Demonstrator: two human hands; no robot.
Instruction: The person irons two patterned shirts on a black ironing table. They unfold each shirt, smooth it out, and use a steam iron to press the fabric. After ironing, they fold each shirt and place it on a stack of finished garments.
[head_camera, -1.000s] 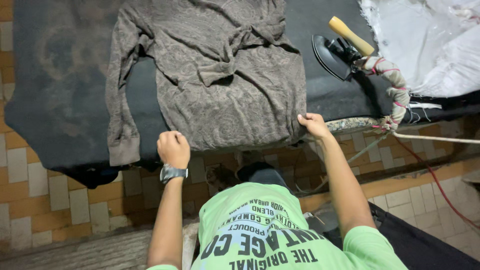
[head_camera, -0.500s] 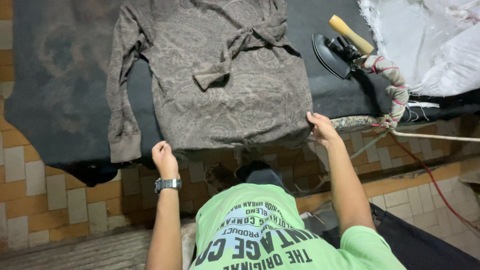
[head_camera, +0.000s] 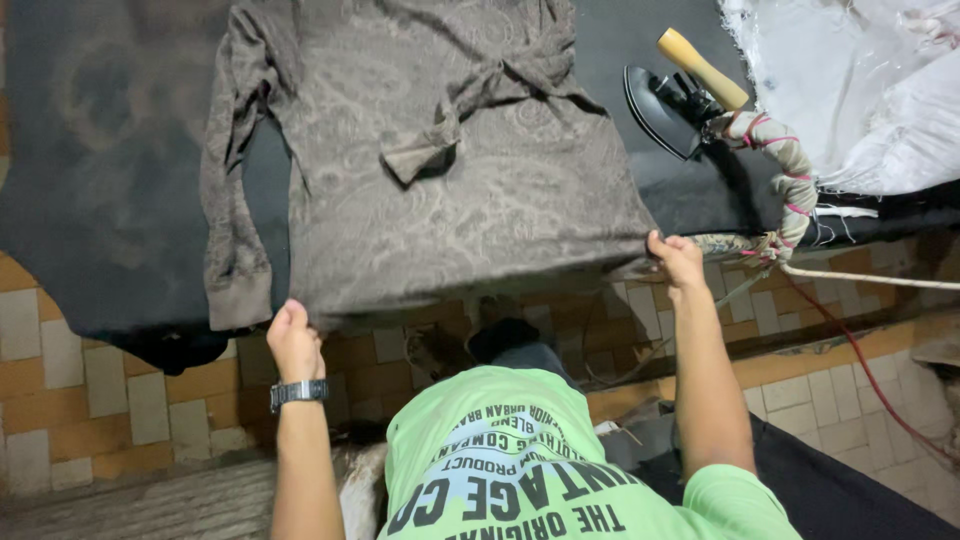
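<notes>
Grey-brown patterned long-sleeved top (head_camera: 440, 150) lies spread flat on the dark padded ironing table (head_camera: 110, 180), one sleeve trailing down its left edge, the other folded across the chest, its hem hanging just over the table's near edge. White cloth (head_camera: 850, 80) is heaped at the table's far right corner. Between that heap and the top, a black iron (head_camera: 665, 105) with a pale wooden handle rests tilted on the table, its cloth-wrapped cord (head_camera: 785, 170) curving down toward the edge. Below, orange and cream tiles (head_camera: 60, 370) face the wall. The left hand (head_camera: 294, 340), a wristwatch (head_camera: 298, 392) on its wrist, has its fingers closed on the hem's left corner; the right hand (head_camera: 675, 258) pinches the hem's right corner.
</notes>
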